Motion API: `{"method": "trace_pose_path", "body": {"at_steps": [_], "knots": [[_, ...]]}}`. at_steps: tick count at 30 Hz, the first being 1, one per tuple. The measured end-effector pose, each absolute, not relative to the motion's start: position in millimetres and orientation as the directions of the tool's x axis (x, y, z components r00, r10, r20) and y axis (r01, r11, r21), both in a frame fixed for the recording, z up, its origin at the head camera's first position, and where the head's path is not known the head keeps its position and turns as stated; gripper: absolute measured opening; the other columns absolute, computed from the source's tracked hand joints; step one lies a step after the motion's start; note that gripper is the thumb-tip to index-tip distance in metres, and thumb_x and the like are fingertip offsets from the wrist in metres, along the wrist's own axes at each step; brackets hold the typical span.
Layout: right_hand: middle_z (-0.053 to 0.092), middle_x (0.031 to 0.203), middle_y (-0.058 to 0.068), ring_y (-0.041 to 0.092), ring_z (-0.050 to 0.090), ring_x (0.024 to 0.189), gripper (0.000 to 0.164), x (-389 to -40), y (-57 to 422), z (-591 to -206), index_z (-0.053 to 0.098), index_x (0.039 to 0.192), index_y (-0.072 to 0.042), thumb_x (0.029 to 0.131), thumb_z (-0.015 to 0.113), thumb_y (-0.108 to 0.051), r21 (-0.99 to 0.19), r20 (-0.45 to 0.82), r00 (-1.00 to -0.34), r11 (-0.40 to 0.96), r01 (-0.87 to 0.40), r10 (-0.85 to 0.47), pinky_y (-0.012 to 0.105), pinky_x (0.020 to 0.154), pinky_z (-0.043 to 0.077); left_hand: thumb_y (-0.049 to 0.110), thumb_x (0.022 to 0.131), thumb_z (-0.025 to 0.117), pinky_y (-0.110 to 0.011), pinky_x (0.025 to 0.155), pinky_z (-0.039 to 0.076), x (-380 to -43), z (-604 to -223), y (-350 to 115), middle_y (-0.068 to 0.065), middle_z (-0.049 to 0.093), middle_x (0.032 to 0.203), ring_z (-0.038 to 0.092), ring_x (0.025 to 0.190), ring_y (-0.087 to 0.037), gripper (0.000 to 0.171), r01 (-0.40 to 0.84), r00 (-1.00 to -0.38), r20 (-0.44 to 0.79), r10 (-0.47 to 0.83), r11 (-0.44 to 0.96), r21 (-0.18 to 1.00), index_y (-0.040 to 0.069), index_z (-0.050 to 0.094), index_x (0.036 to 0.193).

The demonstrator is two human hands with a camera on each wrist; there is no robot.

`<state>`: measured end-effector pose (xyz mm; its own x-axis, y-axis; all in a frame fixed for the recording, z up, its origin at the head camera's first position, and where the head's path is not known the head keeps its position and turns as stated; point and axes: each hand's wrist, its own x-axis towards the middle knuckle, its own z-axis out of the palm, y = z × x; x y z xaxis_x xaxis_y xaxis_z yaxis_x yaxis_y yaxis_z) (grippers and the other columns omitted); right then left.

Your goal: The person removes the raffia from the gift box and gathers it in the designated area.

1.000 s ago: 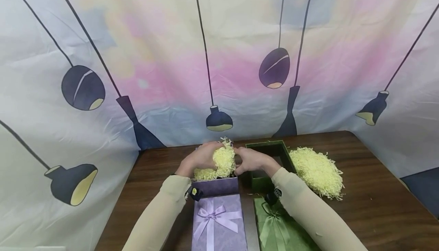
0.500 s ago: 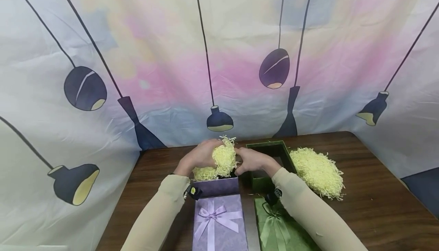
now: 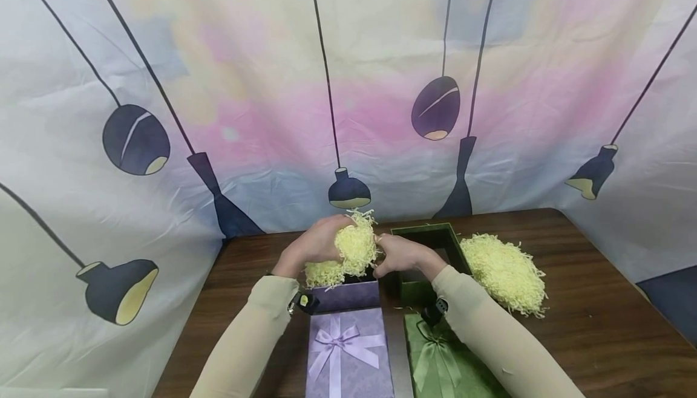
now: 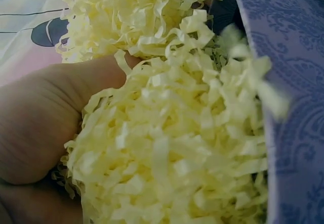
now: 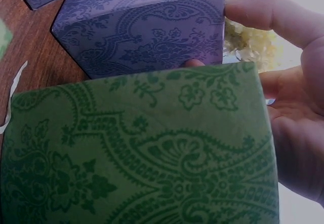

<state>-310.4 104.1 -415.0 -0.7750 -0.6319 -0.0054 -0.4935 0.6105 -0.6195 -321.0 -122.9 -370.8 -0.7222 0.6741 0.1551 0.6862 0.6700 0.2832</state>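
A clump of pale yellow shredded paper (image 3: 356,245) is held by my left hand (image 3: 314,245) above the purple box (image 3: 343,297). In the left wrist view the thumb (image 4: 101,77) presses between two masses of the shreds, hiding the other fingers. More shreds (image 3: 325,273) lie inside the box. My right hand (image 3: 404,254) grips the purple box's right wall: in the right wrist view its thumb (image 5: 258,10) lies at the rim and a fingertip (image 5: 194,63) shows on the outer side. The green box (image 3: 416,290) stands right beside this hand.
A heap of yellow shreds (image 3: 503,272) lies right of the green box. Nearer on the wooden table (image 3: 593,319) are the purple lid (image 3: 362,374) and the green lid (image 3: 463,368), both with ribbon bows. A printed curtain (image 3: 272,114) hangs behind.
My left hand has lifted slightly and shifted a little left with the clump, which looks fuller. The right hand stays at the box wall.
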Motion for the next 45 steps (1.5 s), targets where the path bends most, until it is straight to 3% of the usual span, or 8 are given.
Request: {"method": "trace_pose_path", "body": {"at_steps": [3,7,11,14,17,20,25,45], "knots": [[0.058,0.087,0.007,0.017,0.051,0.073,0.040,-310,104,-415,0.061,0.102,-0.008,0.067,0.080,-0.014,-0.631,-0.016,-0.781,0.612,-0.477,-0.625,0.029,0.070,0.043,0.000,0.057,0.081,-0.045,0.107,0.041,-321,-369,-124,-0.009,0.059,0.134,0.053,0.125,-0.030,0.078,0.682,-0.727,0.169,0.666,0.670,0.294,0.009,0.058,0.130],[0.061,0.115,0.009,0.022,0.056,0.089,0.063,-308,104,-414,0.058,0.126,-0.005,0.068,0.081,-0.013,-0.641,-0.017,-0.788,0.611,-0.464,-0.616,0.033,0.084,0.046,-0.001,0.056,0.081,-0.045,0.107,0.041,-322,-365,-127,-0.009,0.058,0.135,0.052,0.126,-0.030,0.080,0.674,-0.735,0.185,0.653,0.670,0.310,0.009,0.057,0.132],[0.059,0.128,0.013,0.019,0.061,0.085,0.083,-307,105,-414,0.044,0.143,-0.003,0.069,0.081,-0.009,-0.686,-0.021,-0.781,0.578,-0.443,-0.624,0.032,0.083,0.048,-0.001,0.055,0.082,-0.046,0.107,0.041,-321,-361,-131,-0.008,0.058,0.134,0.053,0.125,-0.029,0.081,0.674,-0.735,0.201,0.647,0.668,0.316,0.010,0.057,0.131],[0.060,0.126,0.013,0.018,0.060,0.080,0.086,-308,105,-413,0.041,0.145,-0.002,0.069,0.080,-0.007,-0.691,-0.017,-0.773,0.566,-0.449,-0.634,0.030,0.080,0.048,-0.001,0.056,0.082,-0.045,0.107,0.041,-321,-357,-134,-0.008,0.058,0.134,0.053,0.125,-0.029,0.080,0.669,-0.741,0.213,0.637,0.672,0.318,0.010,0.057,0.131],[0.057,0.132,0.017,0.020,0.061,0.087,0.087,-308,105,-411,0.040,0.146,0.002,0.069,0.081,-0.010,-0.672,-0.023,-0.778,0.586,-0.453,-0.628,0.031,0.083,0.047,-0.002,0.057,0.082,-0.046,0.107,0.041,-320,-352,-137,-0.009,0.058,0.135,0.052,0.126,-0.030,0.079,0.657,-0.752,0.222,0.621,0.677,0.331,0.009,0.057,0.131],[0.048,0.142,0.022,0.026,0.062,0.106,0.093,-308,105,-411,0.034,0.147,0.007,0.069,0.081,-0.014,-0.656,-0.046,-0.796,0.619,-0.431,-0.603,0.036,0.094,0.047,-0.005,0.057,0.080,-0.048,0.107,0.040,-319,-349,-141,-0.010,0.056,0.137,0.051,0.128,-0.031,0.081,0.635,-0.770,0.224,0.597,0.686,0.356,0.009,0.056,0.132],[0.040,0.149,0.025,0.031,0.048,0.130,0.096,-307,105,-411,0.030,0.147,0.011,0.071,0.081,-0.018,-0.636,-0.078,-0.817,0.659,-0.400,-0.572,0.040,0.106,0.040,-0.006,0.057,0.079,-0.049,0.107,0.040,-319,-345,-149,-0.011,0.056,0.137,0.050,0.127,-0.033,0.081,0.630,-0.776,0.250,0.579,0.691,0.355,0.009,0.055,0.132],[0.043,0.147,0.022,0.028,0.052,0.126,0.093,-305,103,-409,0.032,0.147,0.010,0.071,0.080,-0.017,-0.637,-0.087,-0.810,0.657,-0.403,-0.580,0.040,0.104,0.043,-0.007,0.057,0.078,-0.052,0.099,0.046,-313,-344,-193,-0.016,0.054,0.134,0.051,0.123,-0.037,0.081,0.577,-0.813,0.363,0.456,0.718,0.389,0.005,0.053,0.133]]}}
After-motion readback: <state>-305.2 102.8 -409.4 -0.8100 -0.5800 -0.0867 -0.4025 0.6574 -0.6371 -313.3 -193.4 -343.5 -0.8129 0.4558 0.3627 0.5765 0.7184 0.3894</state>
